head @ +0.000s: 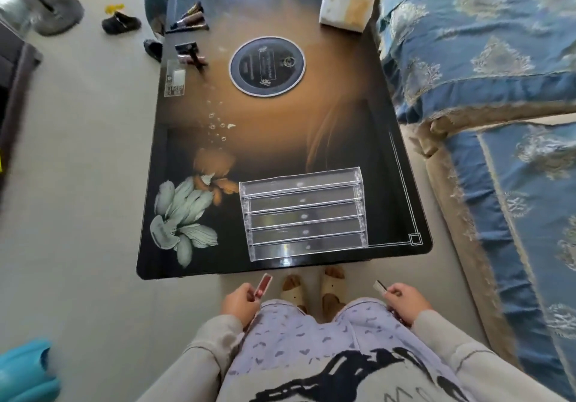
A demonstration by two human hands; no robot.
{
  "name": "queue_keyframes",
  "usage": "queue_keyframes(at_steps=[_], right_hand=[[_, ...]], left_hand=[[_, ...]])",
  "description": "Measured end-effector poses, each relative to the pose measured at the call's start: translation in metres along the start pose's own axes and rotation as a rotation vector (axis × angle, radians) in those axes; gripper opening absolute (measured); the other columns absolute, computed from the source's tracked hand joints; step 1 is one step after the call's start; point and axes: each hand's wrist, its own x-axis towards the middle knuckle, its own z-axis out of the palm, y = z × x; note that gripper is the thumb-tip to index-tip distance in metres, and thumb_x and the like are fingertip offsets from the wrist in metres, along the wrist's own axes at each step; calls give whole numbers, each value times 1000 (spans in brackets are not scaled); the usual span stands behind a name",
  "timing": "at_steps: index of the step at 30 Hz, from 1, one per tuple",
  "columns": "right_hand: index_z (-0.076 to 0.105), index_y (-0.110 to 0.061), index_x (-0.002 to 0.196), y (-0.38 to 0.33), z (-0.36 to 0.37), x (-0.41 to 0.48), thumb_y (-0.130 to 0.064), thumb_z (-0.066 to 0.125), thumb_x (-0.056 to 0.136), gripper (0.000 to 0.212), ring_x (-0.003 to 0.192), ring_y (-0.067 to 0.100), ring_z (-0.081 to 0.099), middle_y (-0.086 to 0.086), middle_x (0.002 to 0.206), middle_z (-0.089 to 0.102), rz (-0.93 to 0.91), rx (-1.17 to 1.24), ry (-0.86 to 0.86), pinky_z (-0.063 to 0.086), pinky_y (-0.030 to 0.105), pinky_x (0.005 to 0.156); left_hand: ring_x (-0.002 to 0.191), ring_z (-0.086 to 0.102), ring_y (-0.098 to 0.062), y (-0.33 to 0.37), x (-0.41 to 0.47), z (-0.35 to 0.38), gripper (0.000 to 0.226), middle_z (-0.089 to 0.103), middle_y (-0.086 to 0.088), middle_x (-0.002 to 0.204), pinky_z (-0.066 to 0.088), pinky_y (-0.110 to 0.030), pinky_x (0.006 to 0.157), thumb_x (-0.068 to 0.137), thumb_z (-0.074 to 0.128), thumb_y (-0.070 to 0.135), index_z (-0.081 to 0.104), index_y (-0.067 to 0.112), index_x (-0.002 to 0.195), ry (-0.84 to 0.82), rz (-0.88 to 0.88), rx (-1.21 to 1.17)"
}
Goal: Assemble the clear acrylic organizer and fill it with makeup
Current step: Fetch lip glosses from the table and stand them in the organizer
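— Pale floor underfoot, slippered feet [294,289] at the near edge of a dark, glossy worktop [280,140]. What are the hands doing?
— Both are low, just short of the worktop. The left hand [238,303] has its grip pinched on a small red makeup case [261,286]. The right hand [405,303] has its grip curled round a thin silver-and-black piece [380,285]; I cannot tell what kind.
— And the organizer?
— The clear acrylic organizer [304,214] stands on the worktop's near right corner, its stepped rows facing the person.
— Farther back?
— A round black disc [267,65] with a white rim lies mid-worktop. Makeup tubes [190,20] lie along the far left edge, well apart from the organizer, with a clear labelled sheet [175,82] just nearer. A white box [346,9] stands at the far right, beside a blue patterned cover [483,43].
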Motion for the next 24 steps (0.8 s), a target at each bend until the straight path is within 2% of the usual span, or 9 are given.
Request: queue_keyframes(at_steps=[3, 5, 6, 9, 11, 13, 16, 19, 24], right_hand=[[47, -16, 66, -23, -15, 11, -12, 49, 92, 27, 43, 17, 42, 4, 56, 50, -62, -11, -34, 36, 22, 42], [52, -12, 77, -44, -26, 16, -10, 50, 91, 14, 44, 17, 44, 7, 59, 53, -106, -6, -25, 37, 19, 38], [55, -10, 85, -56, -31, 18, -8, 51, 90, 7, 47, 18, 46, 9, 65, 56, -135, 13, -14, 40, 20, 40], [55, 0, 110, -96, -51, 25, 0, 51, 88, 23, 55, 17, 53, 14, 91, 59, -246, 120, -1, 47, 24, 51], [53, 4, 116, -126, -65, 25, 1, 53, 88, 27, 61, 21, 59, 18, 101, 60, -337, 154, 6, 51, 23, 50], [55, 4, 115, -156, -78, 23, -2, 58, 87, 28, 80, 30, 64, 21, 111, 62, -434, 156, 25, 56, 29, 66], [57, 0, 109, -199, -91, 14, -6, 59, 87, 23, 102, 35, 62, 24, 112, 63, -542, 183, 57, 50, 51, 94], [52, -10, 95, -231, -95, 8, -6, 57, 89, 9, 105, 42, 60, 16, 96, 58, -633, 218, 90, 50, 56, 91], [49, -13, 93, -254, -88, 9, -3, 57, 88, 14, 99, 34, 60, 11, 98, 57, -711, 193, 88, 50, 51, 94]], left_hand=[[78, 49, -20, 22, 1, -3, 37, 56, -5, 83, 33, -22, 67, 89, 54, 14, 35, 27, 59, 37, 14, -58], [77, 50, -19, 38, 4, -8, 37, 56, -5, 85, 35, -22, 62, 89, 54, 13, 37, 28, 60, 61, 34, -110], [77, 50, -20, 47, 5, -12, 37, 57, -6, 86, 36, -22, 62, 89, 55, 12, 38, 28, 60, 76, 45, -138], [83, 53, -22, 72, 13, -28, 31, 61, -13, 92, 37, -23, 73, 87, 56, 11, 43, 24, 62, 120, 71, -213], [91, 57, -26, 92, 18, -42, 15, 65, -18, 104, 39, -25, 78, 87, 57, 10, 51, 16, 75, 131, 112, -267], [102, 59, -29, 110, 24, -57, 4, 65, -18, 111, 40, -28, 83, 88, 57, 10, 56, 10, 92, 141, 154, -277], [106, 60, -29, 133, 34, -79, 18, 65, -17, 113, 39, -26, 83, 88, 57, 10, 58, 3, 104, 187, 204, -298], [105, 60, -30, 149, 42, -96, 15, 66, -18, 111, 38, -25, 81, 87, 57, 10, 59, 5, 101, 234, 256, -296], [93, 59, -25, 164, 53, -116, 19, 66, -17, 108, 41, -26, 81, 86, 59, 7, 58, 2, 103, 316, 333, -362]])
